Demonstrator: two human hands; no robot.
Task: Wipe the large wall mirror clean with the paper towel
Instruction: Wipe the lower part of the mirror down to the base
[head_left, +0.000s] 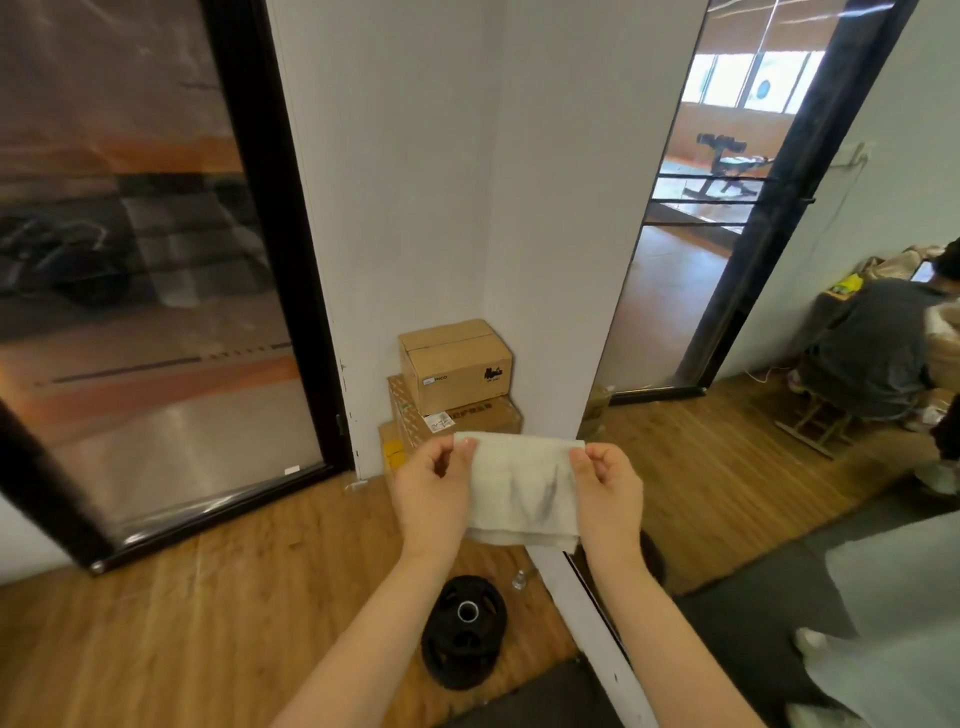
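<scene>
The paper towel (522, 491) is held up in front of the chest, stretched between both hands, away from any glass. The left hand (434, 486) pinches its upper left corner between thumb and fingertips, and the right hand (608, 488) pinches the upper right edge the same way; the sheet hangs folded below them. Dark grey smudges mark the middle of the towel, so it has, by the look of it, already been rubbed over a dirty surface. That suggests some wiping is done, though the view does not say how much.

Two black-framed mirrors lean or stand on the wooden floor (208, 623). The large one on the left (145, 260) shows hazy streaks and a dull, filmy surface over much of its face, so I judge it is not yet clean. The narrower mirror on the right (691, 249) reflects a weight bench fairly clearly. Which of them the task means cannot be told for sure; the left one is the larger.

The step in hand looks like inspecting or refolding the towel to find a cleaner face. What remains is bringing it to the glass and working across the streaked areas.

Stacked cardboard boxes (454, 374) sit in the corner between the mirrors, and a black weight plate (465, 631) lies on the floor below the hands.
</scene>
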